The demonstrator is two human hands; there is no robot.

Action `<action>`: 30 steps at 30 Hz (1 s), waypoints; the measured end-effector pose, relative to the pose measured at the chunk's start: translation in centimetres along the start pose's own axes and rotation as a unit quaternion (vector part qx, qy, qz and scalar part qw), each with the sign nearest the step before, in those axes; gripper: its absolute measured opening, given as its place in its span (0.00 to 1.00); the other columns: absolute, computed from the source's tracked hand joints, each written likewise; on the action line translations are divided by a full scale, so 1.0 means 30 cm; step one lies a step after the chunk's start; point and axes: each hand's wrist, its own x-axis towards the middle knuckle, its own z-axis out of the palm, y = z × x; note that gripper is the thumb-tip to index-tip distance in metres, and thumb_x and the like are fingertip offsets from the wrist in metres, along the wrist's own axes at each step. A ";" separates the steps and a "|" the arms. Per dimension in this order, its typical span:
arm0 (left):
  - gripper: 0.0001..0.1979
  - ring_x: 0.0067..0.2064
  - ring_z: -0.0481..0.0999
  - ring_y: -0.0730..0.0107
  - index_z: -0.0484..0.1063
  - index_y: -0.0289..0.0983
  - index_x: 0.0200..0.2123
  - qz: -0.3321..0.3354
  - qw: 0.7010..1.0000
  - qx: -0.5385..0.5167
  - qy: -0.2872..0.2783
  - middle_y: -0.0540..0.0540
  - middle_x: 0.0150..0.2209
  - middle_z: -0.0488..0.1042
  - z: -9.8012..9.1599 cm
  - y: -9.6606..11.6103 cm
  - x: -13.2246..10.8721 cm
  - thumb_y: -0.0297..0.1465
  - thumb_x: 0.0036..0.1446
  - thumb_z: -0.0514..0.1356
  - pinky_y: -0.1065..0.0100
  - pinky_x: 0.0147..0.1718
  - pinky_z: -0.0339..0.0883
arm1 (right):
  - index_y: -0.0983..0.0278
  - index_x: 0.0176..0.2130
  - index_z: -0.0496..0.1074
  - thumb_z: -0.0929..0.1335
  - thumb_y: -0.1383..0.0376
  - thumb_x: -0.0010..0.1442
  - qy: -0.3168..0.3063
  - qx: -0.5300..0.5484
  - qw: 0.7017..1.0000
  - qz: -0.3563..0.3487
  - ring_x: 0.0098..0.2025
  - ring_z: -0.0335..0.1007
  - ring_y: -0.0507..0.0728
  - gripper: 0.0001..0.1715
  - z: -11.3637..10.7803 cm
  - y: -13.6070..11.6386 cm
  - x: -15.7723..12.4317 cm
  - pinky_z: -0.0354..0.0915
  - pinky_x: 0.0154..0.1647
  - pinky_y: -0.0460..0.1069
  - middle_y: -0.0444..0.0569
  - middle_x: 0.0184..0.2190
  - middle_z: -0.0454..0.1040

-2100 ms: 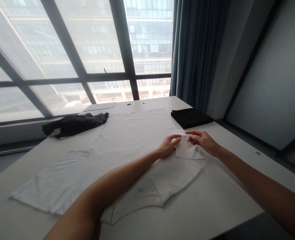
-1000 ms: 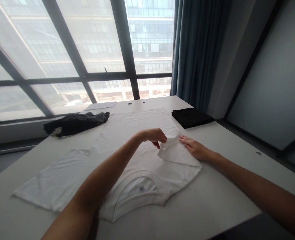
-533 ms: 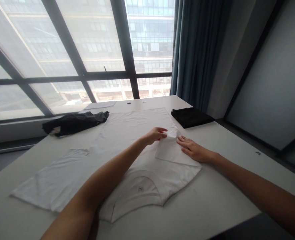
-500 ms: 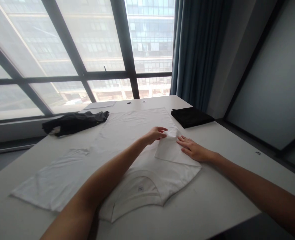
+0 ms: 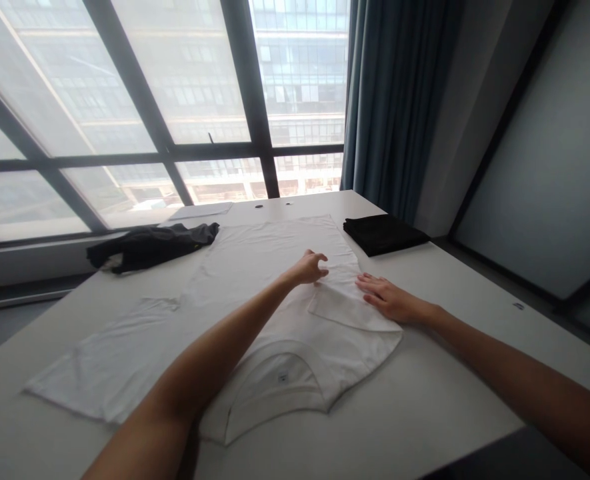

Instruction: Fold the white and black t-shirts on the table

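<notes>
A white T-shirt lies spread on the white table, its collar toward me and its left-hand sleeve stretched out to the side. The right-hand sleeve is folded inward over the body. My left hand is just above the shirt beside that fold, thumb and fingers apart, with nothing between them. At the shirt's right edge my right hand rests with its fingers spread over the folded sleeve.
A crumpled dark garment lies at the table's left edge. Folded black cloth sits at the back right. Beyond the white table are windows and a blue curtain.
My left hand has shifted slightly left and its fingers have parted from the folded cloth, which now lies flatter. My right hand has barely moved.
</notes>
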 end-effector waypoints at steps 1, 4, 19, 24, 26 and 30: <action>0.25 0.46 0.78 0.65 0.71 0.35 0.60 0.004 1.000 0.019 -0.007 0.38 0.57 0.67 -0.020 0.002 -0.003 0.35 0.60 0.64 0.69 0.55 0.65 | 0.59 0.68 0.61 0.58 0.54 0.71 0.010 0.006 1.000 0.003 0.73 0.44 0.64 0.30 0.002 0.007 0.000 0.43 0.71 0.68 0.52 0.71 0.54; 0.22 0.41 0.79 0.65 0.72 0.35 0.55 0.006 0.994 0.080 -0.068 0.40 0.50 0.75 -0.091 0.011 -0.024 0.37 0.60 0.65 0.68 0.48 0.68 | 0.59 0.66 0.64 0.59 0.57 0.70 0.042 0.026 0.999 0.006 0.72 0.48 0.64 0.29 0.004 0.016 0.001 0.45 0.71 0.66 0.51 0.69 0.59; 0.16 0.38 0.77 0.65 0.78 0.41 0.47 0.137 0.986 -0.017 -0.093 0.45 0.43 0.77 0.005 0.005 -0.291 0.27 0.53 0.66 0.70 0.36 0.66 | 0.60 0.49 0.79 0.61 0.65 0.62 0.244 0.045 0.966 0.073 0.55 0.73 0.64 0.22 -0.041 0.011 0.001 0.65 0.61 0.59 0.52 0.51 0.79; 0.12 0.35 0.75 0.69 0.81 0.38 0.44 0.211 0.975 -0.048 -0.047 0.44 0.40 0.77 -0.005 -0.002 -0.307 0.27 0.62 0.58 0.72 0.37 0.64 | 0.60 0.44 0.79 0.62 0.64 0.62 0.256 0.047 0.964 0.063 0.50 0.74 0.63 0.18 -0.059 -0.007 -0.007 0.67 0.55 0.57 0.53 0.46 0.80; 0.13 0.33 0.74 0.70 0.80 0.38 0.45 0.195 0.977 -0.068 -0.049 0.45 0.37 0.77 -0.025 -0.005 -0.310 0.29 0.62 0.58 0.72 0.34 0.64 | 0.60 0.44 0.79 0.62 0.63 0.62 0.254 0.053 0.964 0.060 0.50 0.74 0.63 0.18 -0.063 0.000 -0.007 0.67 0.55 0.57 0.53 0.46 0.79; 0.11 0.30 0.71 0.70 0.81 0.39 0.43 0.162 0.980 -0.052 -0.104 0.47 0.33 0.76 -0.059 -0.011 -0.320 0.33 0.61 0.60 0.72 0.32 0.62 | 0.61 0.44 0.79 0.63 0.62 0.62 0.242 0.064 0.967 0.056 0.47 0.75 0.62 0.17 -0.077 0.005 -0.011 0.68 0.51 0.56 0.53 0.45 0.80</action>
